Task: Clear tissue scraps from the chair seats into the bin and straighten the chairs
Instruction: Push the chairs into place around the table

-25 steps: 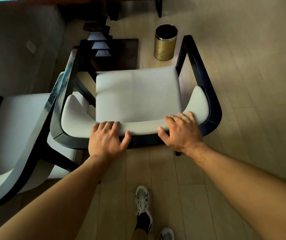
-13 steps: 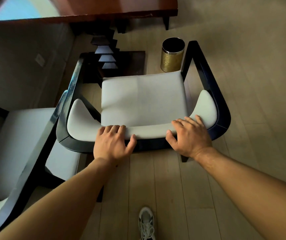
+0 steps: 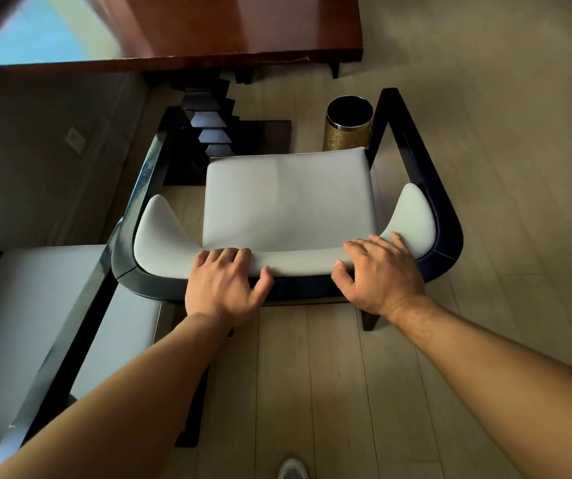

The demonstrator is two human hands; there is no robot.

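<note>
A person stands on the pale plank floor (image 3: 329, 392) behind a dark-framed armchair (image 3: 445, 216), both bare arms stretched forward and down to its curved backrest. The chair's pale grey seat (image 3: 288, 198) faces a reddish-brown wooden surface (image 3: 243, 25) at the far side of the room, whose stepped dark pedestal (image 3: 212, 122) rises just beyond the seat's front left corner. No tissue scrap shows on the seat.

A second armchair (image 3: 28, 305) of the same make stands close on the left, its dark arm rail running alongside the first chair's frame and its grey cushion partly hidden under the person's left forearm.

A gold-coloured cylindrical bin (image 3: 348, 127) with a dark interior stands upright on the floor just beyond the first chair's front right corner, between the seat and the chair's right arm rail; what lies inside cannot be made out.

The left hand (image 3: 224, 288) grips the padded top of the backrest left of centre, fingers curled over the cushion and thumb spread along the dark rail. The right hand (image 3: 381, 271) holds the backrest near its right curve, fingers draped over the padding and thumb hooked on the near side. The two hands are set well apart.

The toe of a grey shoe (image 3: 291, 470) shows at the bottom edge.
</note>
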